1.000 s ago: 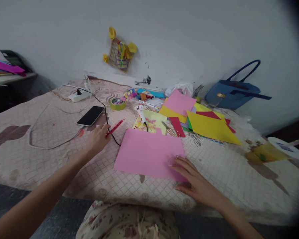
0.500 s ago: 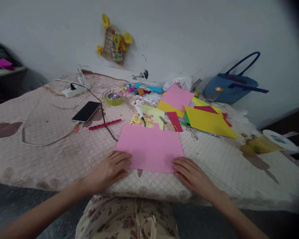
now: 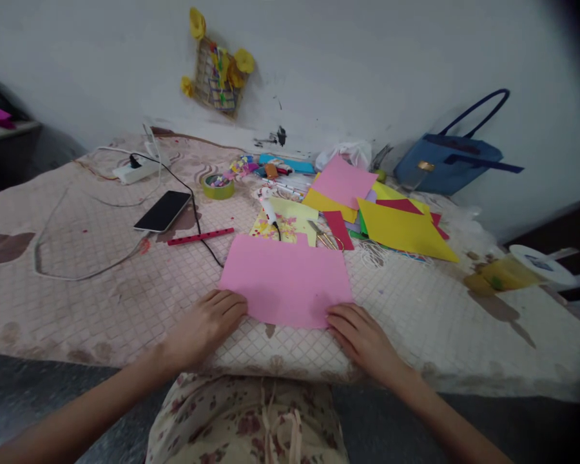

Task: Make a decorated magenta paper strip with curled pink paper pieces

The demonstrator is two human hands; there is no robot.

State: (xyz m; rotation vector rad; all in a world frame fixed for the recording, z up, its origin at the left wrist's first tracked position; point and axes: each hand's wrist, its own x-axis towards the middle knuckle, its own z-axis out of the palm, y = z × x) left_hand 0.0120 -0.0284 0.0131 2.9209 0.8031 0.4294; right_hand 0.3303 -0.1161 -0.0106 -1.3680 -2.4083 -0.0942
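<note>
A pink sheet of paper [image 3: 285, 277] lies in front of me near the table's front edge, with a small tab on its far side. At its near left corner, my left hand [image 3: 212, 322] has its fingers over the top of the sheet. My right hand [image 3: 357, 332] grips the near right corner the same way. Both thumbs are mostly hidden. Just beyond the sheet are a glue gun [image 3: 269, 211], a pale yellow sheet [image 3: 294, 211] with small cut pieces on it, and scissors [image 3: 323, 236].
Left are a phone [image 3: 163, 211], a red strip [image 3: 200, 236], a tape roll [image 3: 218, 187] and a power strip [image 3: 138, 171] with trailing cables. Colored papers [image 3: 406, 227] and white string [image 3: 373, 254] lie right. A blue bag [image 3: 449, 164] and a lidded drink cup [image 3: 512, 274] stand farther right.
The view has shifted slightly. Both hands stay at the near corners of the pink sheet, whose near edge now bows a little more between them.
</note>
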